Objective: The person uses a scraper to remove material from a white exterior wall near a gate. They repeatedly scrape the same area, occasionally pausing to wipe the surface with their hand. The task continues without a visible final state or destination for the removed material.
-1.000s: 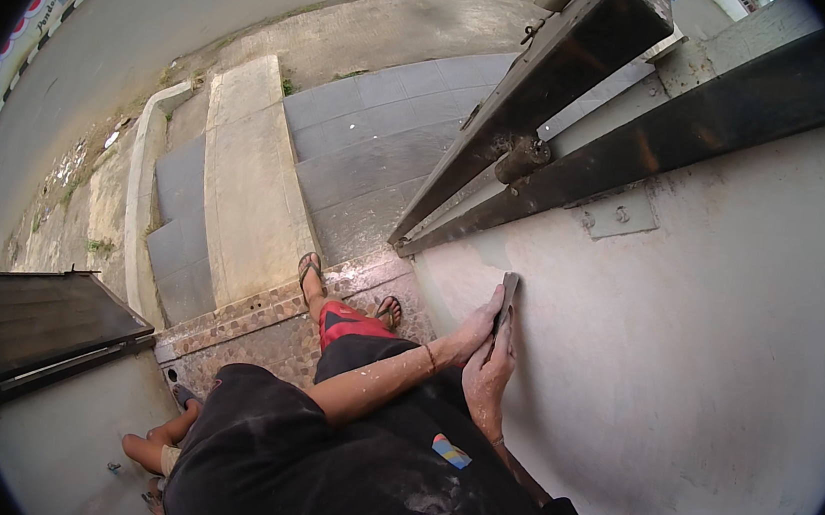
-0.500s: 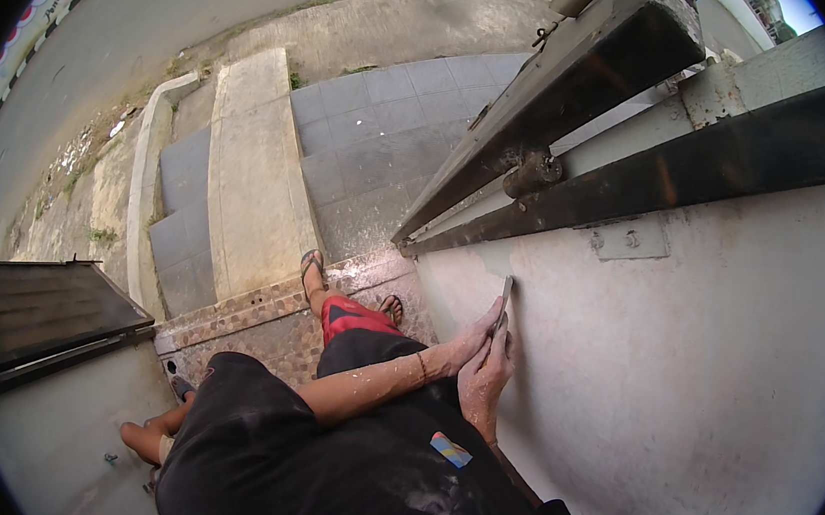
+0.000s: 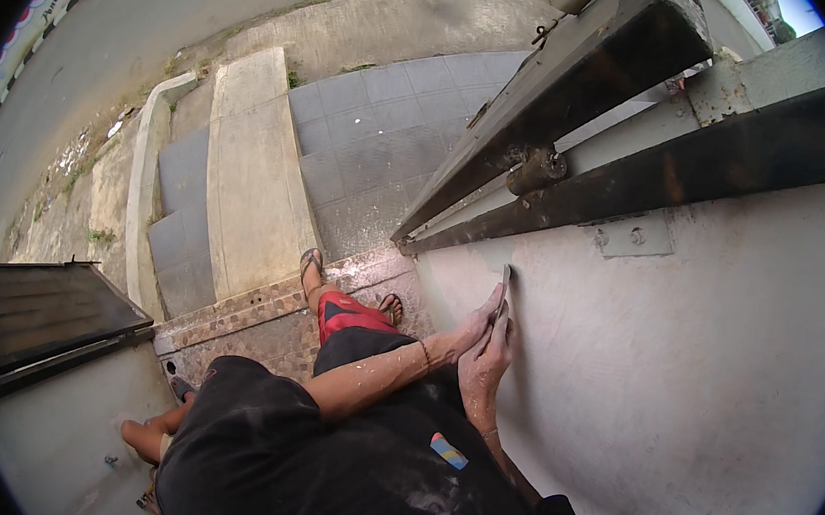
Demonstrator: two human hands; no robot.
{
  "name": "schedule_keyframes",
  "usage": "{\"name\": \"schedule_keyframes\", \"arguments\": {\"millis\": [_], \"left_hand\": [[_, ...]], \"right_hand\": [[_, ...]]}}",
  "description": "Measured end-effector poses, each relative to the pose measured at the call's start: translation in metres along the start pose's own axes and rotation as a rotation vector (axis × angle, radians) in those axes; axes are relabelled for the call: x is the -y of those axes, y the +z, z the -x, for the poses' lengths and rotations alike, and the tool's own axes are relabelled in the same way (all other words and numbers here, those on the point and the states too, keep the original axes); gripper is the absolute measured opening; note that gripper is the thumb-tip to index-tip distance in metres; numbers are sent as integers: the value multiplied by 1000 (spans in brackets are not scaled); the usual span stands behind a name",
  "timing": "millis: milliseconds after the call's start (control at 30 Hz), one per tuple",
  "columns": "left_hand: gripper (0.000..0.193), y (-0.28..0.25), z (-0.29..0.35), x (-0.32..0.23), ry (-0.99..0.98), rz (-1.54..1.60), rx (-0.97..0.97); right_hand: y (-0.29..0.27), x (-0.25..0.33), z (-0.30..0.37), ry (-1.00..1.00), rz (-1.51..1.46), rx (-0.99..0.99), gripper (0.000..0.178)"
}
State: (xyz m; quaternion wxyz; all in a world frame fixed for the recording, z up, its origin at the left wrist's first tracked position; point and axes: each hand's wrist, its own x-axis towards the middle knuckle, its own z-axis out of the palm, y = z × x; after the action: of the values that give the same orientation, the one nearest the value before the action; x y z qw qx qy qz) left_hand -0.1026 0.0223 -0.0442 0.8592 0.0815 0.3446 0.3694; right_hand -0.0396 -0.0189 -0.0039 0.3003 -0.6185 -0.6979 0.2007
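Note:
A thin flat-bladed scraper [image 3: 506, 276], like a putty knife seen edge-on, stands against the pale wall [image 3: 663, 364]. Both my hands are closed together around its lower part. My left hand [image 3: 471, 334] comes across from the left, dusted white, its fingers at the blade. Just below and beside it, my right hand [image 3: 488, 362] lies close to the wall with its fingers pressed round the same tool. The handle is hidden by the hands. Near the blade's tip, a greyish patch [image 3: 499, 257] marks the wall.
Dark metal gate beams [image 3: 663, 173] with a round hinge [image 3: 538, 170] rise above the wall. A second dark gate panel [image 3: 49, 320] stands at left. Another person's bare limb [image 3: 147, 439] shows at lower left. A ramp [image 3: 255, 176] and grey tiles [image 3: 367, 112] lead toward the road.
The scraper and both hands have shifted slightly up and left along the wall. The grip looks the same. At lower left, the other person's limbs have moved a little.

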Motion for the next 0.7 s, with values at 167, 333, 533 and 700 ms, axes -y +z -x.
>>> {"name": "schedule_keyframes", "arguments": {"millis": [167, 333, 533, 700], "left_hand": [[82, -2, -6, -2, -30, 146, -9], [76, -11, -14, -6, 4, 129, 27], [74, -17, -25, -4, 39, 191, -20], [69, -24, -31, -8, 71, 149, -67]], "right_hand": [[5, 0, -4, 34, -28, 4, 51], [10, -2, -13, -36, 1, -3, 50], [17, -3, -18, -79, -33, -44, 47], [27, -10, -22, -70, -55, -25, 47]]}}
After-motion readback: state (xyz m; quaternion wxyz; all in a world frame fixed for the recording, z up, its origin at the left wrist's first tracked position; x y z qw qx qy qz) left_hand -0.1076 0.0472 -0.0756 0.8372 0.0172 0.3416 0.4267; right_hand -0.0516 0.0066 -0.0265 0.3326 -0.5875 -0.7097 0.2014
